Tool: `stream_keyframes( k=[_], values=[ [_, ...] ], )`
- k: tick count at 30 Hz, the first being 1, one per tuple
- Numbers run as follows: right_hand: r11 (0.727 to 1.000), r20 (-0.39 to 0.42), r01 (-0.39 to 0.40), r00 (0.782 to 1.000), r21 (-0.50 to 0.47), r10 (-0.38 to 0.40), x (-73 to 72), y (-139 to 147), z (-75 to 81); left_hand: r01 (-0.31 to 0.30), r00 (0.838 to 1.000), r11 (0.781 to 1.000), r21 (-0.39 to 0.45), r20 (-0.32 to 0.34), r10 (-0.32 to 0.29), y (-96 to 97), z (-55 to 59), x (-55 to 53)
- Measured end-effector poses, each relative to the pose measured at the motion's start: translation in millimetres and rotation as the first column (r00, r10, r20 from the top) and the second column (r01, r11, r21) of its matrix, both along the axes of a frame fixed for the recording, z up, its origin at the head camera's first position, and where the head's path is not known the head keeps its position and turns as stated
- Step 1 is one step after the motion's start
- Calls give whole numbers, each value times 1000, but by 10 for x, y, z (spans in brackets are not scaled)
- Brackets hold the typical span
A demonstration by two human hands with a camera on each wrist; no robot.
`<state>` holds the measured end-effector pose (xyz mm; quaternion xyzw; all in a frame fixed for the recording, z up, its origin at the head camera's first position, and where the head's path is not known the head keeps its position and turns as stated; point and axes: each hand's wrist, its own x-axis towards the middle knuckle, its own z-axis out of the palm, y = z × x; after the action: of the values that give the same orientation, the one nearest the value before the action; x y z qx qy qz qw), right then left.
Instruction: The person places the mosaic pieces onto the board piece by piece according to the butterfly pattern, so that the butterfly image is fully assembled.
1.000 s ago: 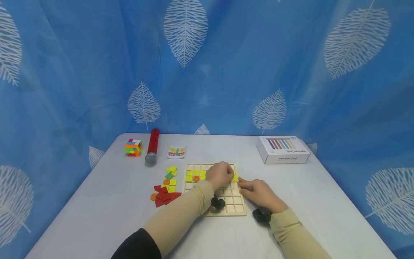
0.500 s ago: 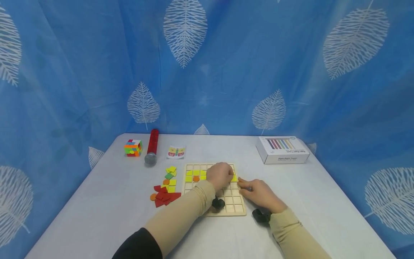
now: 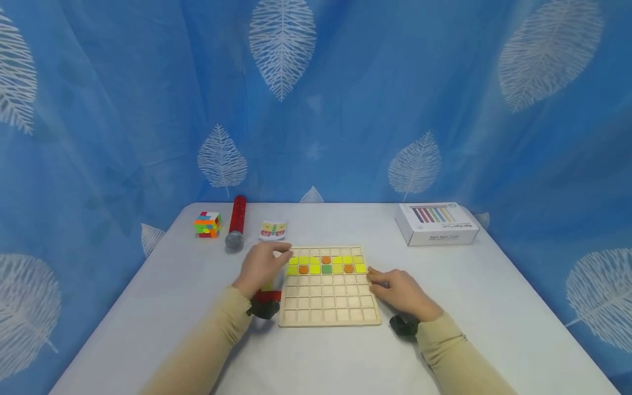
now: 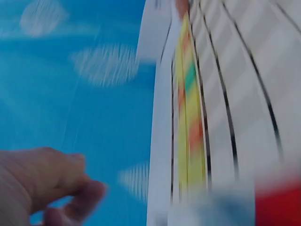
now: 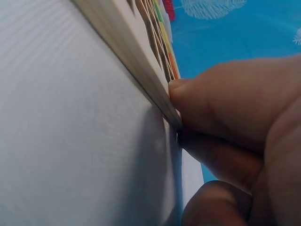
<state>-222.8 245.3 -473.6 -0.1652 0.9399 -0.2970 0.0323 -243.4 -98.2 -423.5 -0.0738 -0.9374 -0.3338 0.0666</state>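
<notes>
A pale wooden grid board [image 3: 328, 303] lies on the table, with yellow tiles [image 3: 314, 270], a green square [image 3: 326, 269] and orange discs [image 3: 303, 270] set in two of its upper rows. At the board's left edge, my left hand [image 3: 260, 267] hovers with thumb and fingers loosely bent; the left wrist view shows nothing between them. Loose red pieces [image 3: 267, 297] and a yellow one lie below that hand, partly hidden by it. My right hand [image 3: 405, 292] pinches the board's right edge, thumb [image 5: 188, 96] on top and fingers under its side in the right wrist view.
Behind the board lies a small card [image 3: 273, 230] with a coloured butterfly-like pattern. To its left are a red microphone [image 3: 237, 222] and a puzzle cube [image 3: 208, 225]. A white box [image 3: 436, 226] stands at the back right, before a blue curtain [image 3: 316, 109].
My left hand has moved left off the board to the loose pieces, uncovering the middle tiles, including the green square and more orange discs. My right hand stays at the board's right edge.
</notes>
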Motion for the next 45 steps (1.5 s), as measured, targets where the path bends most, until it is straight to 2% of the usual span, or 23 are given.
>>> stream_keyframes(
  k=[4, 6, 9, 11, 13, 16, 20, 22, 25, 28, 31, 34, 38, 42, 45],
  values=[
    [999, -9, 2, 1000, 33, -2, -19, 33, 23, -107, 994, 992, 70, 32, 105, -494, -79, 63],
    [999, -2, 13, 1000, 37, -13, -18, 54, 33, -132, 989, 985, 108, 87, 123, -640, -159, 85],
    [999, 11, 19, 1000, 29, -19, -10, 53, 45, -149, 980, 977, 155, 159, 124, -750, -294, 94],
    [1000, 18, 17, 1000, 19, -17, -9, 33, 42, -163, 974, 976, 147, 180, 136, -774, -363, 85],
    [1000, 26, 14, 1000, 15, -14, -7, 4, 31, -170, 974, 979, 113, 167, 150, -785, -415, 68],
    [1000, 29, 20, 999, 12, -20, -4, -21, 14, -163, 984, 985, 52, 78, 159, -785, -480, 13],
    [999, 29, 33, 999, 10, -33, 6, -27, 11, -98, 994, 995, 22, -48, 99, -769, -540, -84],
    [999, 34, 37, 999, 7, -37, 8, -39, 11, -53, 996, 998, -18, -68, 52, -767, -550, -111],
    [999, 46, 39, 998, 12, -40, 10, -62, 10, 44, 997, 992, -120, -55, -51, -765, -561, -110],
    [999, 54, 49, 997, 19, -50, 10, -82, 20, 136, 990, 968, -212, -8, -141, -753, -574, -79],
    [999, 52, 47, 997, 20, -48, 12, -88, 29, 170, 985, 953, -252, 33, -167, -737, -583, -43],
    [998, 59, 55, 997, 12, -55, 24, -84, 26, 157, 988, 954, -256, 34, -153, -721, -578, -6],
    [999, 52, 52, 997, 12, -53, 34, -73, 6, 117, 992, 964, -241, -18, -124, -710, -561, 35],
    [999, 28, 32, 999, 8, -32, 33, -67, 8, 46, 995, 970, -239, -78, -66, -712, -538, 36],
    [999, 30, 37, 999, -1, -37, 28, -72, 24, 12, 996, 963, -268, -81, -34, -714, -524, 17]
  ],
)
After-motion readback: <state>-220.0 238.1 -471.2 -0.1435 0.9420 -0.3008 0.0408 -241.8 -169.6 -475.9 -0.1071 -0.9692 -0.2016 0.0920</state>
